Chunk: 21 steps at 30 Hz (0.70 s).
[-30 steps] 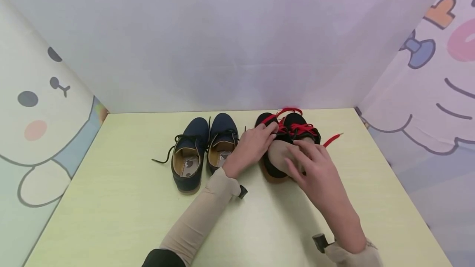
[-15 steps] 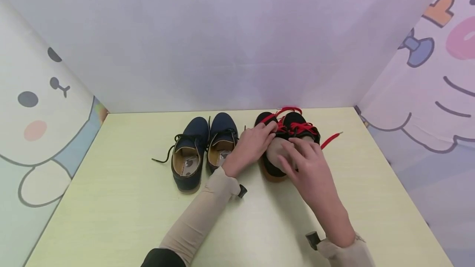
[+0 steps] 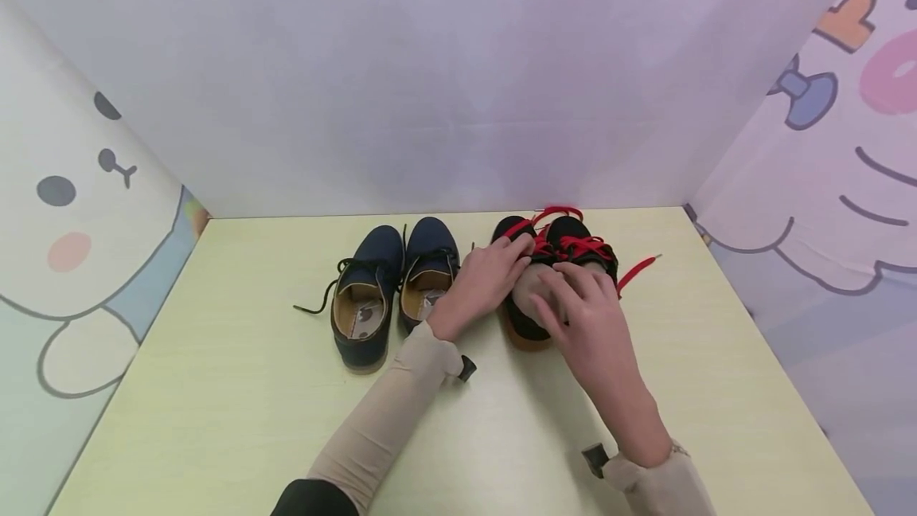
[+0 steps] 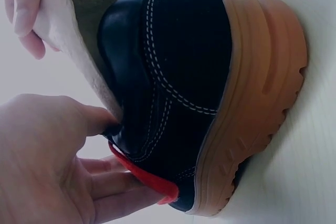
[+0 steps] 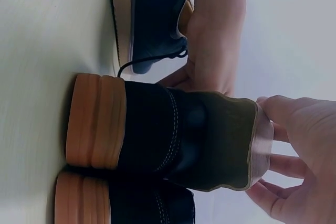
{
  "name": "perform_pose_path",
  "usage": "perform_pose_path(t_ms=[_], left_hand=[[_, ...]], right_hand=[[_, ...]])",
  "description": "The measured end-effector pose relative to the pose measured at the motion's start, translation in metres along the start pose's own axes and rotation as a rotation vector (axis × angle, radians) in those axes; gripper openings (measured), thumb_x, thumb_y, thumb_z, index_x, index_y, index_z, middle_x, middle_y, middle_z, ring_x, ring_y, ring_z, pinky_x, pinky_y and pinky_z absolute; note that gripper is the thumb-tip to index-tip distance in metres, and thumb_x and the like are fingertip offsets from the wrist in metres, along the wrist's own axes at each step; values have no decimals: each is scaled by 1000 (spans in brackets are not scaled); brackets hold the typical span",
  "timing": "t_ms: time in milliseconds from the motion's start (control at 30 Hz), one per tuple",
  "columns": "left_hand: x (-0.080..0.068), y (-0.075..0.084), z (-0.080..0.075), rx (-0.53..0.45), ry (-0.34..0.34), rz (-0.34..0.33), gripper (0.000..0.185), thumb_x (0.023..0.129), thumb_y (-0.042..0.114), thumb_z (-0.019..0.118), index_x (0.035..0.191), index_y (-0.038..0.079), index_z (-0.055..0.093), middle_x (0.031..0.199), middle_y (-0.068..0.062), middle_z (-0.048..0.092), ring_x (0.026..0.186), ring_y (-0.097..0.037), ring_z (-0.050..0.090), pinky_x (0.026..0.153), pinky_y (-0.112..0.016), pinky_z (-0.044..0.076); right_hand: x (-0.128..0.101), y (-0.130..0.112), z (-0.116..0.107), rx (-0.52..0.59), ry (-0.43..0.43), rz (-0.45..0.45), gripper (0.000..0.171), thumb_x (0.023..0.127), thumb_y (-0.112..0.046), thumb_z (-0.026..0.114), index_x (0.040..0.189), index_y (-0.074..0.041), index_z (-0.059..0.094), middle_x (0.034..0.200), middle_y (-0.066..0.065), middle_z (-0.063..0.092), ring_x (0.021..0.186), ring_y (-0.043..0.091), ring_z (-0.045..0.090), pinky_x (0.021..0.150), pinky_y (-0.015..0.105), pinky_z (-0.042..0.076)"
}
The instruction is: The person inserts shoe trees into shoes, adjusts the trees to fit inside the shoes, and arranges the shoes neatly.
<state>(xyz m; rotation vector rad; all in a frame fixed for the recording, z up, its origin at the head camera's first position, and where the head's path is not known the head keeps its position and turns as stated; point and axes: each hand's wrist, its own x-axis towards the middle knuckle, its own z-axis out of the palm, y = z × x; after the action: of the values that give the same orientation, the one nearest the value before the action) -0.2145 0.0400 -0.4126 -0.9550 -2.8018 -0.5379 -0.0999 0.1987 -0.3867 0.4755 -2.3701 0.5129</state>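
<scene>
A black shoe (image 3: 525, 330) with red laces stands at the back of the table, toe away from me. Out of its opening sticks a grey-beige moulded paper-pulp shoe insert (image 5: 231, 140), raised and tilted. My left hand (image 3: 487, 277) grips the shoe's upper, the thumb at the opening's edge and fingers beside the red lace (image 4: 144, 176) in the left wrist view. My right hand (image 3: 591, 325) pinches the insert's upper rim, thumb on one side and fingers on the other. A matching black shoe (image 5: 139, 203) stands alongside, partly hidden by my right hand in the head view.
To the left stands a pair of navy shoes, one (image 3: 365, 293) in full view, the other (image 3: 430, 249) partly behind my left wrist. A loose red lace end (image 3: 637, 273) stretches right. A pale wall (image 3: 444, 102) rises behind the table (image 3: 215, 404).
My right hand has shifted a little left and away from me, with the paper-pulp insert leaning slightly left. The left hand keeps its place on the black shoe.
</scene>
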Motion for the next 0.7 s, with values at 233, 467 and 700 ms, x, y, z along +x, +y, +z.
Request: perform_pose_path(t_ms=[233,467,700], left_hand=[[1,1,-1,6,-10,0,19,112,36,46,123,22,55,96,-2,63,71,-17,58,54,-27,42],[0,0,-1,-10,-7,0,20,112,36,46,124,23,56,96,-2,63,70,-16,57,54,-26,41],[-2,0,-1,-20,-10,-3,20,112,36,46,123,23,56,94,-2,62,70,-16,57,53,-25,38]], right_hand=[[2,-1,2,2,-7,38,36,85,-18,88,116,-4,77,117,22,73,110,44,62,95,56,54],[4,0,5,15,-11,61,34,86,-19,87,115,-4,77,119,23,72,110,46,60,97,57,52],[4,0,6,20,-27,78,33,86,-19,86,114,-4,76,120,23,72,109,47,60,97,58,51]])
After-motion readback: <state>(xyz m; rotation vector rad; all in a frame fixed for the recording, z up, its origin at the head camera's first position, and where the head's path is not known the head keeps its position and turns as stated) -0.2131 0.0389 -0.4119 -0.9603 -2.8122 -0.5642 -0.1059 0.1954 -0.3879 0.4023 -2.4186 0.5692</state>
